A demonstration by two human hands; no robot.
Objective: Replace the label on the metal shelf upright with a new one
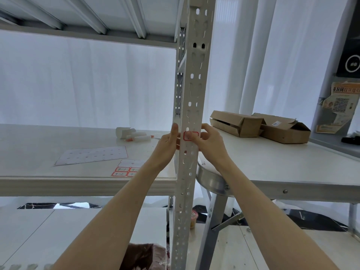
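A white perforated metal shelf upright (pixel 194 90) runs top to bottom through the middle of the view. A small red-bordered white label (pixel 190 135) is stuck on its front face at shelf height. My right hand (pixel 209 142) pinches the label's right side, with fingertips over part of it. My left hand (pixel 168 142) grips the upright's left edge beside the label, thumb pointing up. On the shelf board to the left lies a label sheet (pixel 127 168) with handwritten red-bordered labels.
An empty backing sheet (pixel 91 157) and white-and-orange markers (pixel 139 137) lie on the shelf board (pixel 39 182). To the right, a folding table (pixel 292 172) holds two cardboard boxes (pixel 259 126). A round metal stool (pixel 211 181) stands just behind the upright.
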